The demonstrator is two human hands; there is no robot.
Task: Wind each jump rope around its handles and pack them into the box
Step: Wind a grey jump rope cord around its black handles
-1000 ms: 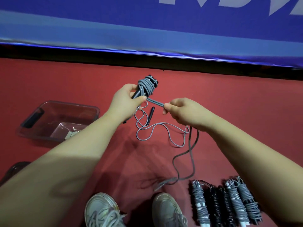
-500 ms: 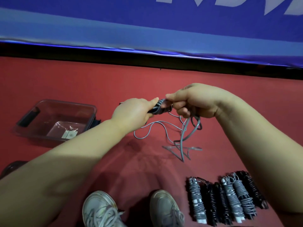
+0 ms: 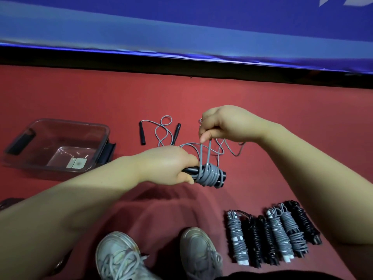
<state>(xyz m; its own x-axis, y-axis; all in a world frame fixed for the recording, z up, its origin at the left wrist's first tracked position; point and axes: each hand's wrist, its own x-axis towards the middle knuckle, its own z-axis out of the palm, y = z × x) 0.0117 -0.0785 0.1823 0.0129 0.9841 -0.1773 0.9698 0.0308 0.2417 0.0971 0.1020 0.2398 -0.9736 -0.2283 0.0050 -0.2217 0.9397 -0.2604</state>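
Nearby: loose rope (image 3: 142, 134), wound bundles (image 3: 276, 233), box (image 3: 107, 132) on floor (image 3: 282, 110); left hand (image 3: 167, 166) grips handles (image 3: 221, 177), right hand (image 3: 224, 124) pinches cord (image 3: 209, 152).

A red floor (image 3: 84, 98) filled the middle and lower frame. Across the top ran a blue banner (image 3: 181, 23), with white lettering (image 3: 343, 2) cut off at the upper right. A black strip (image 3: 141, 64) separated banner and floor. The light was dim.

The left hand (image 3: 167, 166), centre frame, grips the handles (image 3: 221, 179), knuckles up. The right hand (image 3: 226, 124) above pinches the rope (image 3: 207, 175), pointing down.
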